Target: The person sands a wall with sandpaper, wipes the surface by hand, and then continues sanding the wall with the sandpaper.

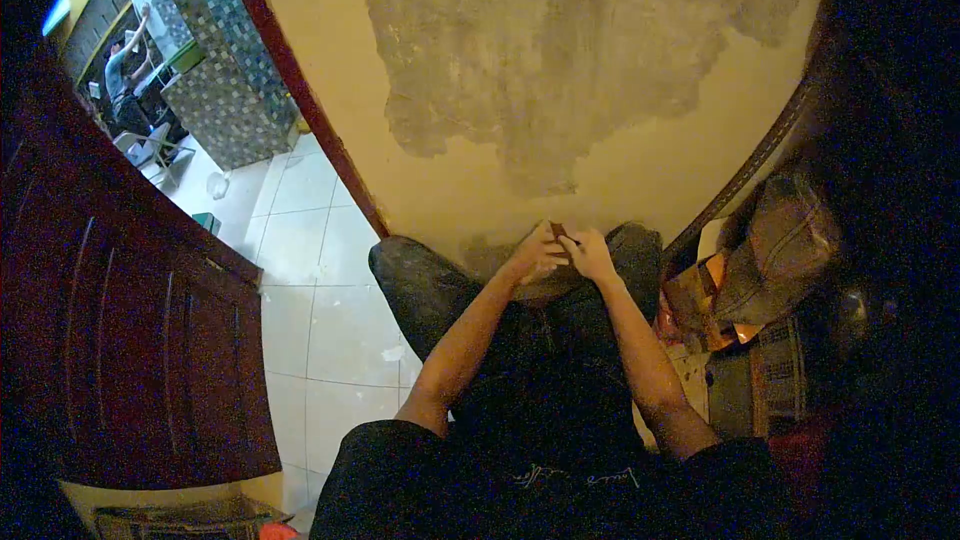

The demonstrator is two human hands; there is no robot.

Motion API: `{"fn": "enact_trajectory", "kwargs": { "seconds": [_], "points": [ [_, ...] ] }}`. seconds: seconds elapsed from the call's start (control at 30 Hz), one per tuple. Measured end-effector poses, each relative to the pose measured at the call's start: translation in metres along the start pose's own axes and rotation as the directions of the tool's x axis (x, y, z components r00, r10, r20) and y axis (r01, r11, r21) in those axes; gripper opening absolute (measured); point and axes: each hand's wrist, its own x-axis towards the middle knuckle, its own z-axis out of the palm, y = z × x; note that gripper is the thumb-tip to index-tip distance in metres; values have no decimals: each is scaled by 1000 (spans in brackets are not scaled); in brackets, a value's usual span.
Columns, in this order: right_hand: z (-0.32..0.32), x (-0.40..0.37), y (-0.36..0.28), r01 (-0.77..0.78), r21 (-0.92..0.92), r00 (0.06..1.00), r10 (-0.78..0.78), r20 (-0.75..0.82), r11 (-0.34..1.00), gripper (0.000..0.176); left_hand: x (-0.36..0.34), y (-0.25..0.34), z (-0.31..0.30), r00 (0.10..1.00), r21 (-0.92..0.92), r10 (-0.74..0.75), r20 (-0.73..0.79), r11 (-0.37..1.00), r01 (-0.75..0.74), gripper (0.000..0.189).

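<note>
Both my hands meet low against a peeling yellow wall (pixel 470 180), above my dark-trousered knees (pixel 430 285). My left hand (pixel 535 252) and my right hand (pixel 590 252) pinch a small dark brownish object (pixel 560 232) between their fingertips. The object is too small and dim to name. My forearms reach forward from my dark shirt.
A dark red wooden door (pixel 130 340) stands open at left over white floor tiles (pixel 320 310). A red door frame (pixel 300 90) edges the wall. Bags and orange boxes (pixel 760 290) are piled at right. Another person (pixel 125 75) stands far off at the upper left by a mosaic-tiled counter.
</note>
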Motion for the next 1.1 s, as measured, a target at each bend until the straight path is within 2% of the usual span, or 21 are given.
{"fn": "enact_trajectory", "kwargs": {
  "seconds": [0.03,0.07,0.13,0.27,0.33,0.47,0.53,0.57,0.63,0.67,0.73,0.83,0.87,0.93,1.07,1.1],
  "points": [
    [-2,-1,-5,34,68,999,-34,-6,997,21,8,-8,-9,996,-28,82,18,996,-82,76],
    [-5,1,-7,34,70,999,-34,-7,997,21,4,-4,-6,996,-27,82,16,996,-82,76],
    [-11,5,-13,-64,-67,975,76,207,996,18,-4,6,-2,998,-123,54,-8,991,-55,64],
    [-6,-1,-6,-145,43,983,139,116,988,17,-22,18,8,995,-58,101,-16,993,-102,55],
    [-2,-1,0,-95,-34,989,99,112,995,18,-9,10,4,994,-74,85,-73,993,-90,52],
    [-1,1,-5,22,-35,999,-21,30,999,19,-9,5,-1,987,-107,154,-47,982,-159,48],
    [-2,5,-14,116,11,984,-114,-136,993,19,-22,17,13,974,21,219,-52,976,-219,43],
    [-3,5,-12,118,11,984,-115,-136,993,19,-21,16,13,974,21,221,-52,975,-220,43],
    [-6,1,-8,2,-44,1000,-2,3,999,18,-20,13,13,920,226,388,50,893,-388,41],
    [-5,0,-5,4,-44,1000,-4,1,999,18,-18,13,14,920,228,389,50,892,-390,41],
    [0,-3,-1,-48,14,995,47,94,999,16,-15,16,18,977,142,186,-108,975,-170,37],
    [2,-3,0,18,76,988,-29,150,997,16,-7,10,10,977,215,162,-136,968,-131,34],
    [3,-2,-2,20,79,988,-32,149,997,16,-7,10,9,977,217,164,-138,967,-131,34],
    [5,-2,-6,66,113,991,-78,106,991,17,-7,7,9,946,248,313,-89,926,-283,35],
    [4,-2,-13,81,127,993,-91,75,989,19,-20,19,23,932,264,360,-41,904,-337,37],
    [-2,-1,-20,64,120,995,-73,72,991,19,-28,23,32,951,143,295,-89,949,-280,38]
  ]
}}
